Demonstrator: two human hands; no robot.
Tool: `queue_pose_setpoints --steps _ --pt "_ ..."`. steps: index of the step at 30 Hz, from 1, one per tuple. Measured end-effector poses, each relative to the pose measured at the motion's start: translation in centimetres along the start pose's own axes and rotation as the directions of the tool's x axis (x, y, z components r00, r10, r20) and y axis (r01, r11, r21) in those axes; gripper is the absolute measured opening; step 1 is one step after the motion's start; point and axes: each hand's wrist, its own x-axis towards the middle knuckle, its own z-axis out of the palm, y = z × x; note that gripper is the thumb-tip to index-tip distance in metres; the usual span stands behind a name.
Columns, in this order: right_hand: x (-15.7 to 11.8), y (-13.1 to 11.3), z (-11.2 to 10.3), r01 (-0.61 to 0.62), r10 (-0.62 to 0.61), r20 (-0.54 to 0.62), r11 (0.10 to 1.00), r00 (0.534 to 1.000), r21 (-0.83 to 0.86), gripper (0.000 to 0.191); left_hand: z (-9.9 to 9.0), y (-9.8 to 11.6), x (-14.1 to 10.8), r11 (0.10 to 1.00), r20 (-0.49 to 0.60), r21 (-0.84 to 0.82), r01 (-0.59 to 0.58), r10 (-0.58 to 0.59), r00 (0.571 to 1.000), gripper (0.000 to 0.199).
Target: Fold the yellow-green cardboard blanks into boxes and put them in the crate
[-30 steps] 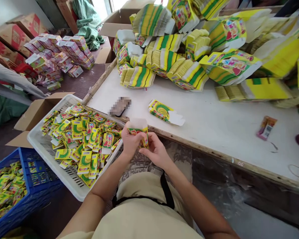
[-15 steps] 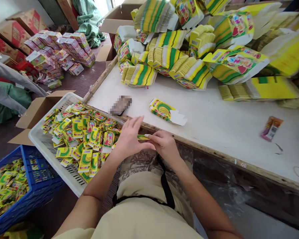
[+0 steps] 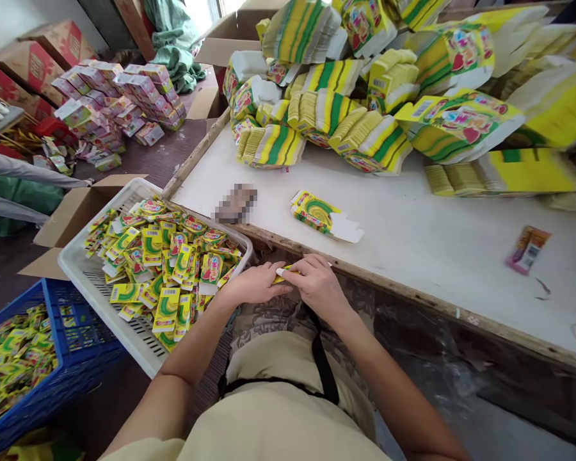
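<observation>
Between both hands, just off the table's front edge, is a small yellow carton (image 3: 284, 274), mostly covered by fingers. My left hand (image 3: 256, 282) has its fingers closed on the carton's left end. My right hand (image 3: 317, 280) grips the other side, with a white-tipped finger or thumb laid along it. Left of my hands, a white basket (image 3: 248, 251) holds a heap of small yellow-green cartons (image 3: 166, 307). One flattened carton with white open flaps (image 3: 324, 216) lies on the white table (image 3: 403, 237) beyond my hands.
Bundles of flat yellow-green cartons (image 3: 369, 137) pile up along the table's back. A blurred-out object (image 3: 236, 203) lies near the left edge, a small wrapped packet (image 3: 528, 250) at right. A blue crate (image 3: 84, 326) stands lower left. Pink boxes (image 3: 144, 89) are stacked on the floor behind.
My left hand has come down from its raised, spread pose and closed onto the carton. My right hand has turned slightly over it. At the far left, the grey-clad legs have shifted left.
</observation>
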Motion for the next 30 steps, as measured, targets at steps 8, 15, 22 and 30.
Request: queue_pose_setpoints --steps 8,15,22,30 --pt "0.1 0.0 -0.3 -0.050 0.055 -0.042 0.991 0.998 0.126 0.036 0.0 0.2 0.3 0.969 -0.076 -0.228 -0.098 0.082 0.994 0.039" --pt "0.7 -0.9 -3.0 -0.228 0.333 -0.391 0.929 0.858 0.292 0.062 -0.8 1.9 -0.8 0.933 -0.342 -0.357 -0.050 -0.081 0.936 0.053" --pt "0.9 -1.4 0.0 -0.353 0.592 0.076 0.368 0.802 0.860 0.047 -0.5 3.5 -0.1 0.973 -0.524 -0.171 -0.156 0.045 0.851 0.054" --pt "1.1 -1.3 0.3 -0.384 0.584 0.255 0.107 0.771 0.917 0.052 0.6 2.9 0.1 0.964 -0.509 -0.035 -0.265 0.211 0.835 0.077"
